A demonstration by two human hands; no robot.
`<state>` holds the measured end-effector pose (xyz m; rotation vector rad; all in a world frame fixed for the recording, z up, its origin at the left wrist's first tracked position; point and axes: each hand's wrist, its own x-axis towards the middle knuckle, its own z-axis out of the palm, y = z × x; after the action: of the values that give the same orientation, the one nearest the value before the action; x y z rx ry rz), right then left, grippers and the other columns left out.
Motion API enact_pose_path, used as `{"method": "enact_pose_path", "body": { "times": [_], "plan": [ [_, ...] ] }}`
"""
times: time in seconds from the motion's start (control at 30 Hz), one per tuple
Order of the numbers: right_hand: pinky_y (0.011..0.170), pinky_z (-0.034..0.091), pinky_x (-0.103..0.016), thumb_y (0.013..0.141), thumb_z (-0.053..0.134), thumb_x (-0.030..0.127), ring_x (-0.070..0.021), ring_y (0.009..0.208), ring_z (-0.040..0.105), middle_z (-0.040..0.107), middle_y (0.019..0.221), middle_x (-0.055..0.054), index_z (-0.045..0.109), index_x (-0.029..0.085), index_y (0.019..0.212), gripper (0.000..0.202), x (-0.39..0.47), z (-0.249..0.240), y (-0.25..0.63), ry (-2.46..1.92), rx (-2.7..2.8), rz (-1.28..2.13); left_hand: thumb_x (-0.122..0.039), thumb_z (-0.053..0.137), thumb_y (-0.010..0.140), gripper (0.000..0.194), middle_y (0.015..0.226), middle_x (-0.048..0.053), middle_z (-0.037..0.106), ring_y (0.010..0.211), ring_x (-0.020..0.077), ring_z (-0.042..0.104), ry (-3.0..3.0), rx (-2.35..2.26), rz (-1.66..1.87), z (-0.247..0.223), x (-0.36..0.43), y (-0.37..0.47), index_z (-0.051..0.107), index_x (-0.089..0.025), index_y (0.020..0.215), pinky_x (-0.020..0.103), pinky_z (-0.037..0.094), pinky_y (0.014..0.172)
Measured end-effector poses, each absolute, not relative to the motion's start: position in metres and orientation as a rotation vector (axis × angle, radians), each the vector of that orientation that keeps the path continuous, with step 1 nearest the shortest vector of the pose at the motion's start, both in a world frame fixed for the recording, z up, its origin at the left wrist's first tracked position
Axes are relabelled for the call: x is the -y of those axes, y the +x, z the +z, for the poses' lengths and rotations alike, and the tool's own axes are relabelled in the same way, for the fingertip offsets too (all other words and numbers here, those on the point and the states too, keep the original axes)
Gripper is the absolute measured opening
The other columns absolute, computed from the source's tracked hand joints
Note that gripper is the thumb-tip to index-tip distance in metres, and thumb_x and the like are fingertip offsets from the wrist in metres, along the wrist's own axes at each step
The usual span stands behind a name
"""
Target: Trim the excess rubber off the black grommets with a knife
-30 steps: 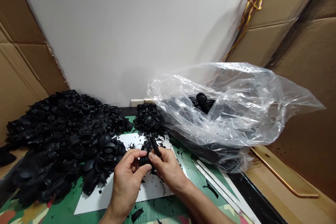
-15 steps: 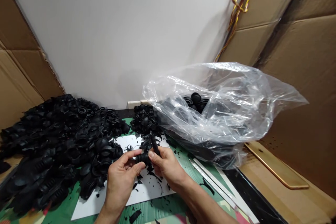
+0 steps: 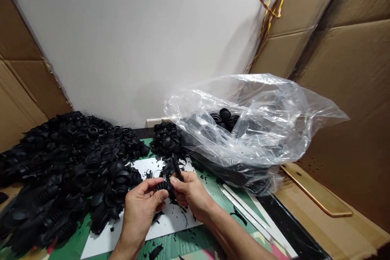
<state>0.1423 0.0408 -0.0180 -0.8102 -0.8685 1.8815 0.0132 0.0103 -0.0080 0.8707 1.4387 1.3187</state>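
My left hand [image 3: 140,208] is closed, pinching a small black ribbed rubber bellows [image 3: 162,186] between thumb and fingers. Close against its right end is my right hand [image 3: 194,196], wrapped round a black pen-like tool [image 3: 177,170] that points up and away from me. The tool's working end is too dark to make out. Both hands are above a white sheet [image 3: 105,240] strewn with black rubber scraps. To the left a large heap of similar black ribbed parts [image 3: 76,162] spreads over the green surface.
A clear plastic bag [image 3: 268,130] with black parts inside stands at the back right. Behind the sheet sits a smaller pile of black scraps [image 3: 166,140]. White strips [image 3: 243,205] and a gold phone [image 3: 317,191] lie to the right. Cardboard [image 3: 344,89] flanks both sides.
The view has shifted slightly, so the bag and phone appear a little further left. Both hands keep their hold, and the bellows looks slightly turned in my fingers.
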Motion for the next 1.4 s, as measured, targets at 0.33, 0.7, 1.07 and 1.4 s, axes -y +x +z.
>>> {"method": "enact_pose_path", "body": {
  "times": [0.33, 0.7, 1.07, 1.4],
  "plan": [
    [0.036, 0.009, -0.019, 0.054, 0.077, 0.055, -0.0013, 0.036, 0.016, 0.029, 0.041, 0.013, 0.043, 0.019, 0.059, 0.050, -0.039, -0.021, 0.141, -0.789, 0.984, 1.792, -0.028, 0.076, 0.059, 0.033, 0.064, -0.001, 0.064, 0.054, 0.0120, 0.055, 1.090, -1.334, 1.350, -0.022, -0.012, 0.005, 0.069, -0.016, 0.089, 0.024, 0.047, 0.054],
    [0.036, 0.015, -0.019, 0.058, 0.073, 0.059, -0.0028, 0.038, 0.021, 0.032, 0.045, 0.011, 0.048, 0.017, 0.062, 0.049, -0.037, -0.024, 0.141, -0.797, 1.089, 1.693, -0.031, 0.069, 0.066, 0.019, 0.067, -0.001, 0.065, 0.053, 0.0127, 0.052, 1.271, -1.465, 1.348, -0.017, -0.006, 0.006, 0.070, -0.019, 0.080, 0.025, 0.046, 0.053],
    [0.037, 0.018, -0.020, 0.060, 0.072, 0.056, -0.0035, 0.038, 0.024, 0.034, 0.046, 0.010, 0.054, 0.015, 0.066, 0.045, -0.037, -0.023, 0.141, -0.794, 1.132, 1.701, -0.040, 0.078, 0.054, 0.037, 0.047, -0.001, 0.061, 0.043, 0.0117, 0.052, 0.973, -1.407, 1.309, -0.016, -0.010, 0.008, 0.068, -0.014, 0.078, 0.022, 0.041, 0.043],
    [0.042, 0.027, -0.022, 0.065, 0.069, 0.036, -0.0082, 0.045, 0.034, 0.040, 0.046, 0.006, 0.054, 0.017, 0.057, 0.025, -0.039, -0.029, 0.142, -0.952, 1.219, 1.421, -0.060, 0.066, 0.063, 0.056, 0.039, -0.002, 0.056, 0.032, 0.0090, 0.041, 0.950, -1.359, 1.239, -0.016, -0.010, 0.009, 0.064, -0.011, 0.092, 0.019, 0.029, 0.035]
  ]
}}
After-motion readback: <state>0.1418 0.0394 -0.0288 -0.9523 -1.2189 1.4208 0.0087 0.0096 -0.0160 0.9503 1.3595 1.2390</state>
